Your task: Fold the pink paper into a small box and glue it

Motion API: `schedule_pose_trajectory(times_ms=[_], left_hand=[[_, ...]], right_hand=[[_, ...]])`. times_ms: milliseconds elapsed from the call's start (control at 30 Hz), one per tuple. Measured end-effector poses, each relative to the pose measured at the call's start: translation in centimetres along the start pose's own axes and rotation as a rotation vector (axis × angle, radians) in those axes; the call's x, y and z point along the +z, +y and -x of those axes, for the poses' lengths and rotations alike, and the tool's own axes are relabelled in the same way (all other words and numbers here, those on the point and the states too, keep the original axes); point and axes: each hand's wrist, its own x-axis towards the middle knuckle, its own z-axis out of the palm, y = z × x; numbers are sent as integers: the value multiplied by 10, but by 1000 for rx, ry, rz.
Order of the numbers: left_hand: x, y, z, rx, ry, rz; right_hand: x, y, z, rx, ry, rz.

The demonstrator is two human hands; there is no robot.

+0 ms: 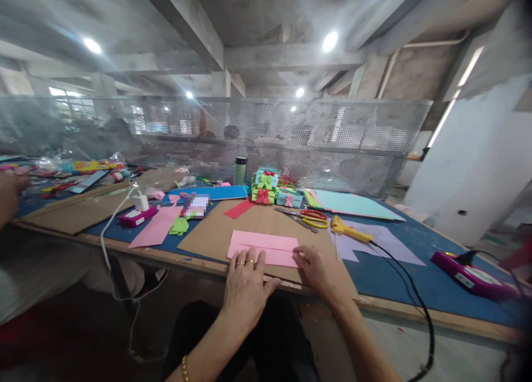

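Observation:
A pink sheet (264, 239), felt or paper, lies folded in long flaps on a brown cardboard sheet (208, 235) near the table's front edge. My left hand (247, 285) rests flat on its lower left part, fingers stretched out and thumb out to the side. At the right end, my right hand (319, 271) has curled fingers gripping the edge of the pink sheet. Beyond it are scissors with yellow handles (316, 223), scissors with red handles (312, 213) and a yellow glue gun (349, 229) with a black cord.
Small felt boxes with bows (264, 191) are stacked behind the cardboard, beside a green flask (240, 171). Purple power strips (471, 276) sit at both sides. Lilac sheets (386, 243) lie on the right. A perforated metal screen (266, 132) stands behind. Another person's hand (12, 191) is far left.

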Motion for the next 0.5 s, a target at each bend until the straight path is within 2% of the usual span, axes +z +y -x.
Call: schedule_pose_trajectory(times_ms=[267, 500], left_hand=[[-7, 0, 1, 31, -59, -4], [-5, 4, 0, -5, -64, -29]], right_hand=[[-8, -7, 6, -2, -9, 15], [-7, -7, 5, -9, -3, 8]])
